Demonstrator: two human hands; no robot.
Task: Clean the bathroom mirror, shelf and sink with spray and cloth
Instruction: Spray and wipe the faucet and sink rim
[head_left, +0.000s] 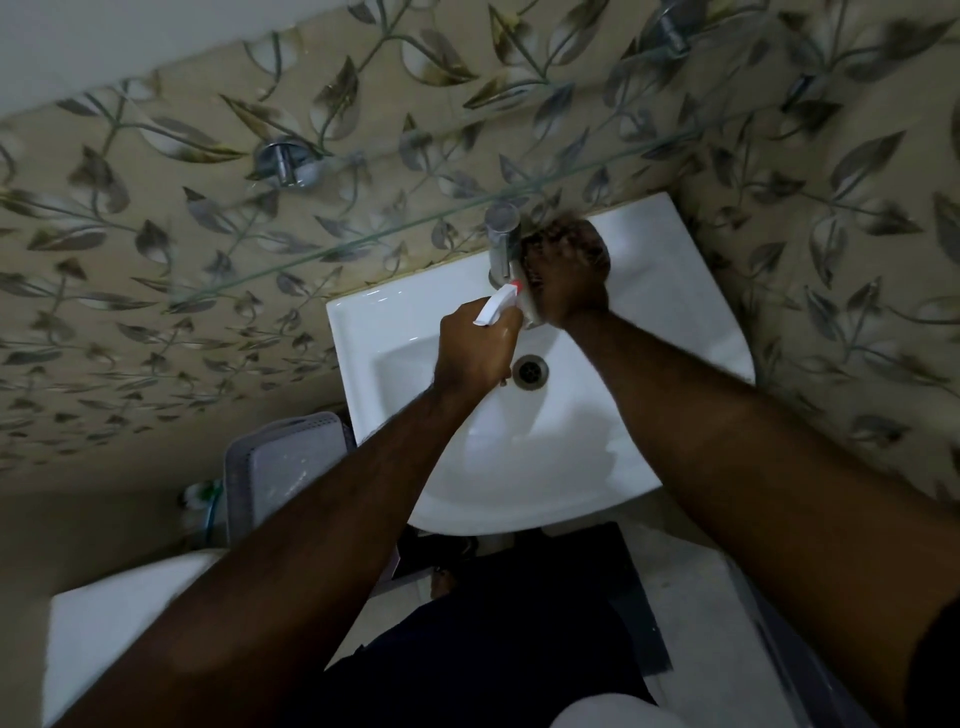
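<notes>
Hands busy over the sink (395, 322) — left hand (475, 353) grips the spray bottle (497, 305) at its trigger neck, light, maybe slippery; right hand (566, 275) clenches a soft cloth (530, 312) beside the tap (501, 244).

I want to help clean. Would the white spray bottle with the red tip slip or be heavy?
The white spray bottle with the red tip probably isn't heavy: the left hand holds it alone. Near the wet-looking white sink, it may get slippery.
</notes>
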